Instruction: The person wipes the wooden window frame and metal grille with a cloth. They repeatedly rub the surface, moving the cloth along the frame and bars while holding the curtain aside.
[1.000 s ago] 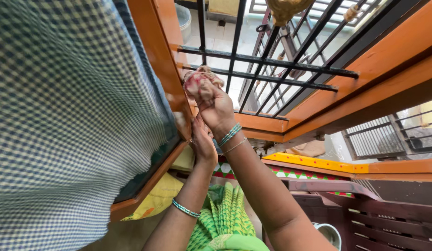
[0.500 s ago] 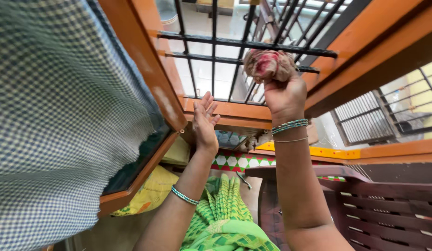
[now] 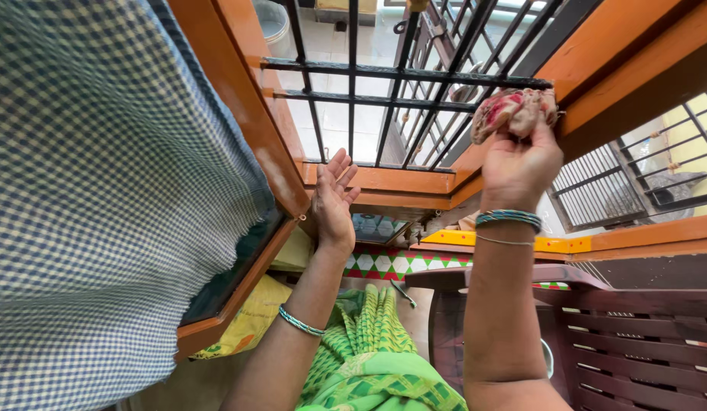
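My right hand (image 3: 519, 164) is raised and grips a crumpled pink-and-white cloth (image 3: 512, 111), pressing it against the orange wooden window frame (image 3: 597, 106) on the right side. My left hand (image 3: 333, 199) is open with its fingers spread, its palm resting against the lower inner corner of the frame beside the open window shutter (image 3: 239, 114). Black metal bars (image 3: 391, 76) cross the window opening between the two hands. Both wrists carry bangles.
A blue-and-white checked curtain (image 3: 102, 213) hangs at the left over the shutter. A brown plastic chair (image 3: 620, 335) stands at the lower right. Green patterned fabric (image 3: 369, 358) of my clothing lies below, next to a yellow bag (image 3: 247, 320) near the floor.
My right hand has carried the cloth from the left side of the frame, close to my left hand, across to the right side. My left hand stayed at the lower corner.
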